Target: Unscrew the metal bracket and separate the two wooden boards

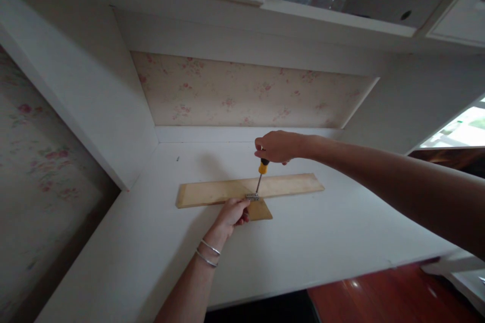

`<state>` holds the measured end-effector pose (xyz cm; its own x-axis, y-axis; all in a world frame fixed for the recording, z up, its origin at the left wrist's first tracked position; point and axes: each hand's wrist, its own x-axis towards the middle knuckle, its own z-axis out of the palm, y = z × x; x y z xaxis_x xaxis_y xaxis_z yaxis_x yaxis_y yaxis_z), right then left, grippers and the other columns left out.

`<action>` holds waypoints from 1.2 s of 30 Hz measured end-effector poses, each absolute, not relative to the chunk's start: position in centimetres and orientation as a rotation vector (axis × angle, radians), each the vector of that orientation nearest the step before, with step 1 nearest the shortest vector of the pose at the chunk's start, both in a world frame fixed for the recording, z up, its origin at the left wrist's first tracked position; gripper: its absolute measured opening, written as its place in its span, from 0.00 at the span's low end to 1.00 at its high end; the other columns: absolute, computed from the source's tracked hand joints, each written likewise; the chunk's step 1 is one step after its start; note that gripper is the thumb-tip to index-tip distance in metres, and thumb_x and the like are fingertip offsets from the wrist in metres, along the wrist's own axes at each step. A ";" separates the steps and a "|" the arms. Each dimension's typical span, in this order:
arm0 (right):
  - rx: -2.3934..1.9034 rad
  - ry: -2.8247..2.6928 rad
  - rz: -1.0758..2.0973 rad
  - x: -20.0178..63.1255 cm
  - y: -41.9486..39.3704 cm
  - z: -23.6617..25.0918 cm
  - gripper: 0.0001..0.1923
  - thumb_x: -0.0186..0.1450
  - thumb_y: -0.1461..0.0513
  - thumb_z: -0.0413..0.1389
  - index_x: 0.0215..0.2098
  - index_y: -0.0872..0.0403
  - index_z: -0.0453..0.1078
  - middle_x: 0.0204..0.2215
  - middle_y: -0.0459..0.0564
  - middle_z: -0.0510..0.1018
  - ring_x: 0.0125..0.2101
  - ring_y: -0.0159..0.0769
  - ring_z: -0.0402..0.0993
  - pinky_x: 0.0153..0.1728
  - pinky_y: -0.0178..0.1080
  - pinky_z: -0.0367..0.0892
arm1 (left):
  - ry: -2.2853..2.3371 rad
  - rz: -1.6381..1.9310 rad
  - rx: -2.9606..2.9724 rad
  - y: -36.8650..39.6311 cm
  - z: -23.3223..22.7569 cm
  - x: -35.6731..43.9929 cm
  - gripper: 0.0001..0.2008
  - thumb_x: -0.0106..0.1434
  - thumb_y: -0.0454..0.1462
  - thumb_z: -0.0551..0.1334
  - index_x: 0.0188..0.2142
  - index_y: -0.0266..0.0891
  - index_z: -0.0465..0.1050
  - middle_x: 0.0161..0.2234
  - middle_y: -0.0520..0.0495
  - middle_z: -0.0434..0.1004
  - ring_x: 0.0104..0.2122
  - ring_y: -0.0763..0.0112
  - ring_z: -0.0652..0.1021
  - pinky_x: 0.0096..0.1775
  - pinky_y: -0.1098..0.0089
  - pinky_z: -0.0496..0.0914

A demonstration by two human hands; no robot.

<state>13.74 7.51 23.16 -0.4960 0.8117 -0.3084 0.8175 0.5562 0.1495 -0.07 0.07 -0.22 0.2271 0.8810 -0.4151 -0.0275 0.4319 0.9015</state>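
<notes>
Two wooden pieces are seen on a white desk (151,242): a long wooden strip (212,193) and, touching its near edge, a small wooden block (263,210). The block is pressed down by the left hand (233,213), fingers curled together. Above the strip, a yellow-handled screwdriver (260,177) is gripped upright by the right hand (278,146), fingers wrapped around its handle, its tip on a small metal bracket (252,196) at the strip's near edge.
</notes>
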 end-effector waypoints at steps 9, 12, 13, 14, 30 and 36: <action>1.274 2.555 0.012 13.6 7.8 23.2 0.20 0.61 0.47 0.52 0.40 0.55 0.71 0.34 0.56 0.77 0.31 0.43 0.73 0.28 0.39 0.60 | 1.178 0.756 0.930 0.1 0.1 0.0 0.10 0.60 0.39 0.56 0.27 0.34 0.68 0.17 0.54 0.66 0.15 0.79 0.66 0.18 0.75 0.52; 1.291 2.531 0.156 13.3 7.6 23.2 0.21 0.67 0.51 0.45 0.35 0.56 0.72 0.32 0.59 0.77 0.33 0.45 0.72 0.29 0.41 0.60 | 1.199 0.738 0.925 0.1 0.2 0.1 0.10 0.61 0.38 0.55 0.28 0.34 0.68 0.18 0.54 0.66 0.15 0.79 0.67 0.18 0.75 0.52; 1.249 2.557 0.165 13.3 7.5 23.2 0.16 0.66 0.56 0.47 0.36 0.56 0.72 0.35 0.58 0.77 0.34 0.45 0.72 0.30 0.41 0.60 | 1.213 0.733 0.933 0.1 0.2 0.1 0.09 0.61 0.38 0.55 0.28 0.34 0.68 0.18 0.54 0.66 0.15 0.79 0.67 0.18 0.76 0.53; 1.203 2.587 0.148 13.4 7.4 23.2 0.12 0.64 0.60 0.50 0.39 0.56 0.72 0.38 0.58 0.76 0.36 0.44 0.72 0.32 0.40 0.60 | 1.227 0.729 0.949 0.1 0.2 0.2 0.09 0.62 0.38 0.55 0.28 0.34 0.68 0.18 0.54 0.67 0.15 0.79 0.68 0.17 0.76 0.53; 1.243 2.670 -0.048 13.8 7.6 22.8 0.27 0.56 0.51 0.58 0.50 0.55 0.66 0.42 0.56 0.75 0.34 0.42 0.73 0.30 0.37 0.61 | 1.243 0.745 1.007 -0.1 0.4 0.2 0.11 0.60 0.40 0.56 0.28 0.34 0.69 0.18 0.54 0.67 0.15 0.78 0.67 0.17 0.76 0.53; 1.219 2.663 0.004 13.9 7.6 22.7 0.10 0.55 0.64 0.55 0.36 0.55 0.71 0.31 0.51 0.78 0.30 0.37 0.71 0.27 0.35 0.58 | 1.293 0.749 1.144 -0.3 -0.2 0.4 0.14 0.61 0.42 0.54 0.27 0.34 0.69 0.18 0.51 0.69 0.15 0.77 0.69 0.16 0.76 0.55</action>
<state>13.94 7.61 22.68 -0.6348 0.7487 -0.1911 0.7480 0.6574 0.0908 0.40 -0.27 -0.17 0.1764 0.9244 -0.3382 0.1668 0.3105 0.9358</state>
